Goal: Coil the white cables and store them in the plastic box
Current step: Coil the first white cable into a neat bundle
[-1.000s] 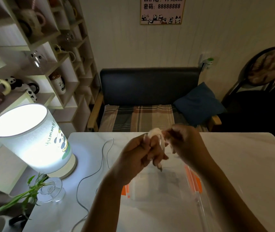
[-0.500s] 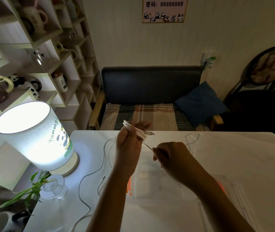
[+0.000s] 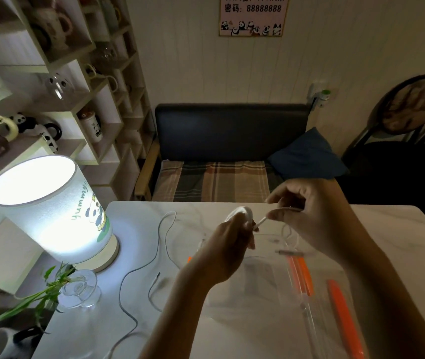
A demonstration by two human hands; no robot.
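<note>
— What had changed below the hands?
— The plastic box [image 3: 271, 286] lay there as before.
— And the hands?
— The left hand [image 3: 232, 242] now gripped the coiled white cable [image 3: 241, 212]; the right hand [image 3: 307, 216] had risen, pinching its plug end [image 3: 260, 223].

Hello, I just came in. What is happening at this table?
A person is coiling a white cable above a marble table. The left hand grips the small coil, and the right hand pinches the cable's loose end beside it. The clear plastic box with orange latches sits open on the table under the hands, and the coil is not in it yet. Another thin cable lies loose on the table near the lit lamp.
</note>
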